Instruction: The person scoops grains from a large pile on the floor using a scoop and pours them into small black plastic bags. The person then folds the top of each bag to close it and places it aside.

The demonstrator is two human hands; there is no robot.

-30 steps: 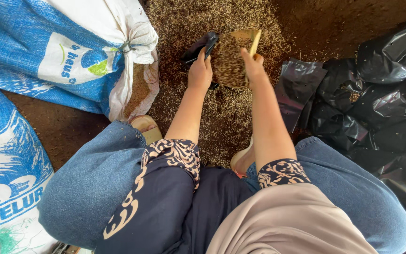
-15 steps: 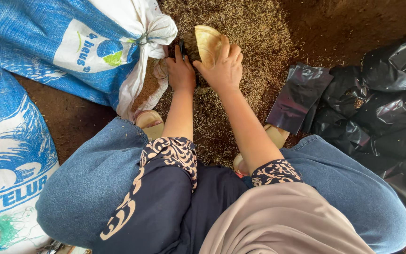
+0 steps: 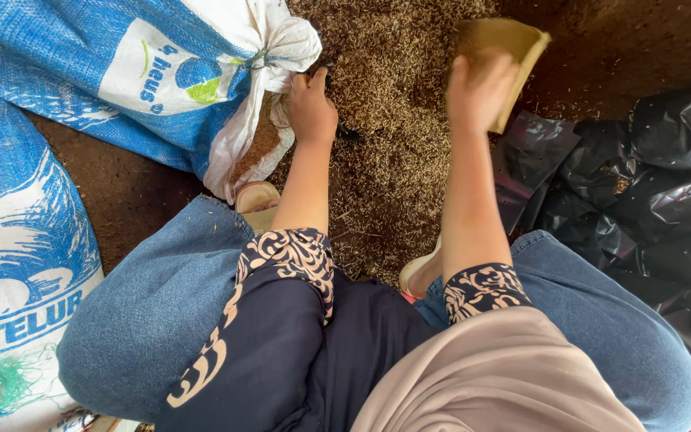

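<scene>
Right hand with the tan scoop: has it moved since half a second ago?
Yes. The right hand and tan scoop have swung right, away from the blue sack, toward the black plastic bags.

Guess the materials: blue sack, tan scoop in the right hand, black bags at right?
Blue sack: woven plastic, going by the fine weave and printed face. Tan scoop in the right hand: looks like thin matte plastic or stiff card; motion blur leaves it open. Black bags: thin glossy plastic film, crinkled with bright highlights.
</scene>
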